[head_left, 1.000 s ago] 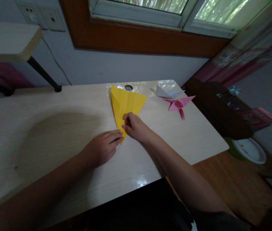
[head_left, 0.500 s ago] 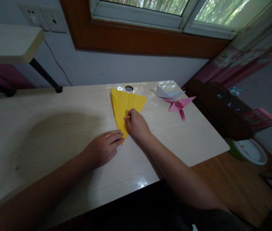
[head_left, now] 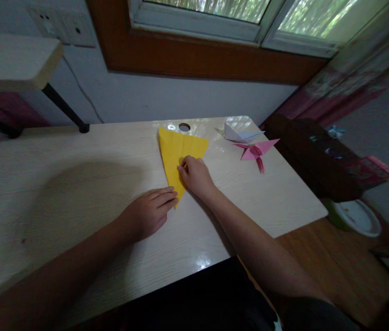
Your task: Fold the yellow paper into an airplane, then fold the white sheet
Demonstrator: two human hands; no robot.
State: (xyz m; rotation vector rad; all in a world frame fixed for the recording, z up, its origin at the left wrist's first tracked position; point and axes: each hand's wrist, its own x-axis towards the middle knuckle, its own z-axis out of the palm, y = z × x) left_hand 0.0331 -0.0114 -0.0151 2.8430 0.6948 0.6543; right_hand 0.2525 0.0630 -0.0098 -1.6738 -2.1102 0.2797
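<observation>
Three folded papers on one tabletop [head_left: 87,142]: the yellow paper [head_left: 171,149] mid-frame, plus a pink piece [head_left: 256,151] and a white piece [head_left: 233,134] at upper right, right next to each other. Two hands on the yellow one. The left hand [head_left: 148,212] is pretty flat, fingers together on the narrow bottom tip; the right hand [head_left: 197,177] is curled with thumb and finger close together on the middle (can't tell if it's actually pinching a fold). The paper's wide edge sits just below the one round hole [head_left: 184,127]. Loads of tabletop off to the left of frame, a smaller stretch to the right before the edge slants down to its corner. Versus a second ago, the right hand's slightly higher on the paper; the left has hardly budged.
</observation>
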